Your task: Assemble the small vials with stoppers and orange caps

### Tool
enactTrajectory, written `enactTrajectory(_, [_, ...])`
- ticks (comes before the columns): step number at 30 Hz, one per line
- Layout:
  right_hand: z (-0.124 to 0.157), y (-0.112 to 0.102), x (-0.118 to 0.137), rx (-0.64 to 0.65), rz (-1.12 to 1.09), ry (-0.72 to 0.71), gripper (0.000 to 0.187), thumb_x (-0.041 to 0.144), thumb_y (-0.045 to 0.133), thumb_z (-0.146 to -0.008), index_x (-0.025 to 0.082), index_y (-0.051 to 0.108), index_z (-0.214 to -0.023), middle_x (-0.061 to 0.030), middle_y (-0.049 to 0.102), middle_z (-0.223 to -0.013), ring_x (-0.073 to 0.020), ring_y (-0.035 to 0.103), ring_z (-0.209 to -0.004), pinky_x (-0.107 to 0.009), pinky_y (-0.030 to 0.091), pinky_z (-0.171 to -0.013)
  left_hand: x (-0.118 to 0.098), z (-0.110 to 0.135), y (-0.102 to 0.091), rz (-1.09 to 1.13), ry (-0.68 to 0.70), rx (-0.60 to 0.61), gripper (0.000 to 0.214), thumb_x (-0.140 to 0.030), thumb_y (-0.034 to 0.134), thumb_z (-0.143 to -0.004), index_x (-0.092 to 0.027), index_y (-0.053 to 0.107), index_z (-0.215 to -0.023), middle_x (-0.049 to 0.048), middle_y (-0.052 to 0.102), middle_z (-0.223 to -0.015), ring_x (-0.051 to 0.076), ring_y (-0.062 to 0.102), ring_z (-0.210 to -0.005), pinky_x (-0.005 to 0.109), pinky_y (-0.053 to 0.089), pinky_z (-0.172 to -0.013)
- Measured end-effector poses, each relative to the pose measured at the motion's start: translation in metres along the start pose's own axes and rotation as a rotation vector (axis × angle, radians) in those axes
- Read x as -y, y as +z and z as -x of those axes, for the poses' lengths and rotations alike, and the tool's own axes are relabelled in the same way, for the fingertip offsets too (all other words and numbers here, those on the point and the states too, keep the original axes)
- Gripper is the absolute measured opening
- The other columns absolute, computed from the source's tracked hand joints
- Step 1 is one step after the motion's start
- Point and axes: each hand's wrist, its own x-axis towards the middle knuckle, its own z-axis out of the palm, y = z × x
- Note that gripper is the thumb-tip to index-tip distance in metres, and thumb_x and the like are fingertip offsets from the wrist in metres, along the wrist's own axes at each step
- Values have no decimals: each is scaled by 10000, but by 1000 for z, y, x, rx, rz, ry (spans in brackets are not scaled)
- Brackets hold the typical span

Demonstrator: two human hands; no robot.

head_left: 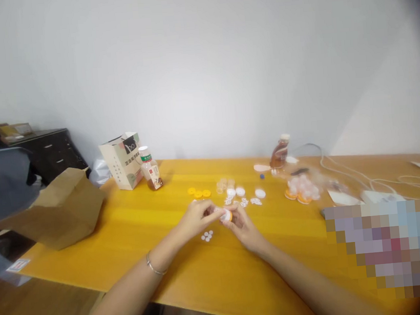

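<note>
My left hand (197, 217) and my right hand (244, 227) meet above the table. Both are closed around a small round container with an orange-yellow rim and white showing on it (226, 215). Below my left hand lie several small white discs (207, 236). Beyond my hands are yellow ring-like lids (198, 194), clear little cups (225, 183) and round white pieces (240, 191). Small white bits with dark marks (256, 201) lie in piles just past my fingers. Blur hides the container's finer details.
At the back left, a printed paper bag (119, 166) stands beside a white-capped bottle (150, 168). A brown paper bag (65, 204) overhangs the left edge. Rightward are an amber bottle (279, 152), an orange-and-white cluster (303, 188) and white cables (358, 176).
</note>
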Motion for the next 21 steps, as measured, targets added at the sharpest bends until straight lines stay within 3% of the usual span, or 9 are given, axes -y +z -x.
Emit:
enactTrajectory(7, [4, 0, -4, -65, 193, -99, 217, 315, 543, -763, 241, 438, -938, -47, 523, -946, -188, 499, -943, -371, 374, -885, 0, 1, -3, 11, 5, 97, 355, -459, 434, -793, -133, 538, -698, -21, 496, -612, 84, 417, -561, 196, 306, -520])
enactTrajectory(10, [1, 4, 5, -62, 58, -51, 205, 311, 551, -760, 250, 419, -904, -24, 542, -925, -166, 524, -880, -344, 414, -818, -1, 0, -6, 78, 25, 60, 302, -409, 433, -810, -150, 559, -901, 16, 563, -757, 110, 483, -666, 215, 369, -601])
enactTrajectory(13, [-1, 5, 13, -33, -88, 17, 210, 310, 564, -754, 252, 408, -882, -2, 568, -901, -137, 538, -792, -317, 433, -759, -1, 0, -11, 205, 126, 62, 406, -347, 524, -770, -189, 467, -1139, 70, 549, -1023, 150, 508, -876, 241, 409, -722])
enactTrajectory(16, [-2, 4, 15, -26, -145, 36, 235, 310, 592, -735, 249, 415, -878, -2, 569, -910, -135, 530, -807, -308, 433, -746, 2, -2, -14, 260, 206, 90, 319, -273, 528, -775, -182, 532, -1081, 79, 567, -1025, 160, 519, -912, 264, 414, -786])
enactTrajectory(21, [-2, 4, 8, -44, -144, 41, 271, 327, 620, -707, 246, 425, -879, -8, 547, -924, -148, 517, -864, -324, 417, -785, 8, -3, -10, 217, 128, 9, 227, -256, 547, -761, -146, 601, -951, 67, 623, -860, 146, 557, -789, 261, 434, -736])
